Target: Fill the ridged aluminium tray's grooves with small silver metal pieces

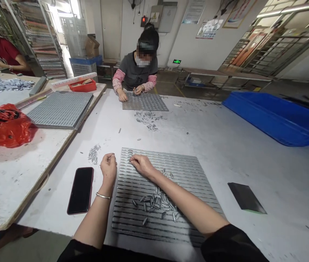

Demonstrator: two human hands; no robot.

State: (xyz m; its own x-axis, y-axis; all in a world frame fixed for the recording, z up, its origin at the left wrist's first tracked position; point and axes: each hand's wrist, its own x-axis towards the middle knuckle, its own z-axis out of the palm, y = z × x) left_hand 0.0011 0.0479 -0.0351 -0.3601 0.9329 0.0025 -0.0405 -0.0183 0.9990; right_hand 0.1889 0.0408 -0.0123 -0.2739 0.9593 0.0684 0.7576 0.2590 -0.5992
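Reaching right hand: over the far left corner of the ridged tray, fingers drawn narrow — whether a piece sits between the tips, I cannot tell.
Left hand: just outside the tray's left edge, near that same corner, half curled, fingertips close together; any hold cannot be made out.
Loose metal pieces: strewn mostly over the tray's near half, closer to the wearer than the right hand.
Right forearm: slants across the tray from its near right — hiding part of its surface.
Small heap: left of the tray, near the left hand.
Phone: left of the tray, beside the left forearm.
Dark flat pad: right of the tray.
Blue tub: beyond the tray, well to its right.
Co-worker: beyond the tray, bent over a ridged sheet.
Red bag: well left of the tray.
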